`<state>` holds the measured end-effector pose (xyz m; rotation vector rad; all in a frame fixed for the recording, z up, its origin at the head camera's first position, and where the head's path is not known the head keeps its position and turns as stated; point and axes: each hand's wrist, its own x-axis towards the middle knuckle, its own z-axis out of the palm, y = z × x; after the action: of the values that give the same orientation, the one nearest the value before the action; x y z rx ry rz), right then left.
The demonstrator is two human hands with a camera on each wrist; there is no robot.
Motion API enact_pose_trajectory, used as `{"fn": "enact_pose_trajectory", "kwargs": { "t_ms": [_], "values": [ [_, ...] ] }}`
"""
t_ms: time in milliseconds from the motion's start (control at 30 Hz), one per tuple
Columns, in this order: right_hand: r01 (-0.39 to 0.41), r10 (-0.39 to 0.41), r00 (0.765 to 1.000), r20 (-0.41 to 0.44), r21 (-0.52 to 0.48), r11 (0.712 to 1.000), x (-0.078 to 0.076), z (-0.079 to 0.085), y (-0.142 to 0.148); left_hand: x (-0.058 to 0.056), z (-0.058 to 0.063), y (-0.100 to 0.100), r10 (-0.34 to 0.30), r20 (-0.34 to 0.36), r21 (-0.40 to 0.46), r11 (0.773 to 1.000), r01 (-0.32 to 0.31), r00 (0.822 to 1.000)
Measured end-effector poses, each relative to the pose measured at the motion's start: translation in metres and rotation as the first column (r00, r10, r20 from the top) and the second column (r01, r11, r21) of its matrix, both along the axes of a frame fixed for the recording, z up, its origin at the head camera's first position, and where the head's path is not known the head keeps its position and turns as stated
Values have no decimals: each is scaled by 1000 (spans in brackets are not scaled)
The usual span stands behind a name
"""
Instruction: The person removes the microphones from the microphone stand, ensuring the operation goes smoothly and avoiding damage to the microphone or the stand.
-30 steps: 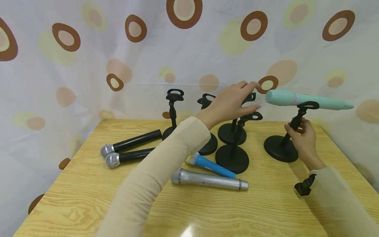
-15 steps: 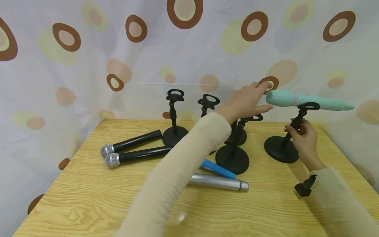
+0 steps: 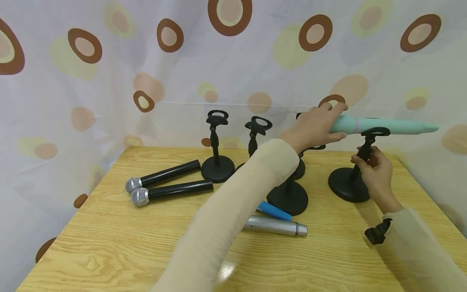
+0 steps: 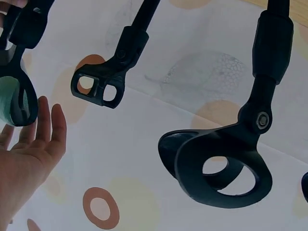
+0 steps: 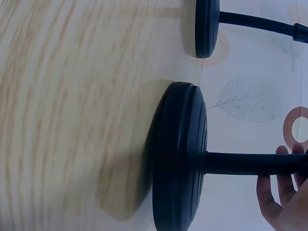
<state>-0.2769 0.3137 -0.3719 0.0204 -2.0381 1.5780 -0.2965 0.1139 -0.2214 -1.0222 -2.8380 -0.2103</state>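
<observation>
On the right, a mint-green microphone [image 3: 394, 126] lies level in the clip of a black microphone stand [image 3: 349, 184]. My right hand [image 3: 377, 176] grips that stand's upright just below the clip; in the right wrist view its fingers curl round the pole [image 5: 240, 163]. My left hand [image 3: 317, 125] is at the microphone's head end, thumb below and fingers above, and hides its tip. In the left wrist view, the left hand [image 4: 36, 149] is beside the clip with the mint head [image 4: 8, 96] partly visible.
Other black stands with bare clips, including one at the left [image 3: 217, 168] and one in front [image 3: 288, 198], stand under and beside my left arm. Two black microphones [image 3: 180, 189], a silver one [image 3: 273, 225] and a blue one [image 3: 274, 211] lie on the wooden table [image 3: 109, 243].
My left hand has moved right, past the bare stands, to the mint-green microphone's head. The microphone and its clip have shifted slightly. The right hand stays on the stand.
</observation>
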Motion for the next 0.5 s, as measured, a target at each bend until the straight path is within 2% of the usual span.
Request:
{"fn": "enact_pose_trajectory", "kwargs": {
  "t_ms": [133, 300, 500],
  "values": [
    [80, -80, 997, -5, 89, 993, 1, 4, -2, 2, 0, 3, 0, -25, -31, 1000, -1, 1000],
    [94, -92, 995, -26, 87, 992, 4, 10, -5, 5, 0, 6, -16, -55, -22, 1000, 15, 998],
    [98, -94, 995, -41, 95, 991, 9, 17, -7, 8, 2, 6, -64, -105, -27, 998, 61, 992]
  ]
}}
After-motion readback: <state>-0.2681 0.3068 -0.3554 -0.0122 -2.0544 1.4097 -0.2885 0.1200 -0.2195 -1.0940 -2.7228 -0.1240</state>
